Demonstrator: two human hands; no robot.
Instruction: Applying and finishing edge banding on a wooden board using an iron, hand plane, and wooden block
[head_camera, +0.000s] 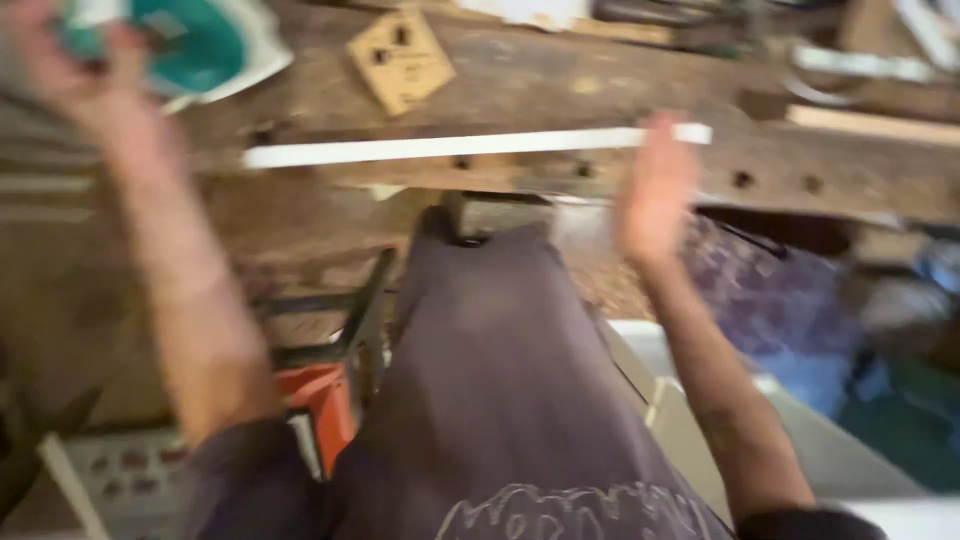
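Observation:
The view is blurred by motion. My left hand (60, 65) is raised at the top left and grips a teal and white object (195, 45), whose kind I cannot tell. My right hand (655, 185) rests flat against the right end of a long thin white strip (450, 147) that lies along a rough wooden workbench (560, 90). Whether its fingers wrap around the strip is unclear. My grey shirt fills the lower middle.
A small square wooden block (400, 58) with holes lies on the bench behind the strip. An orange tool (325, 400) sits low beside my body. Patterned purple cloth (770, 290) hangs at the right. Tools clutter the far top right.

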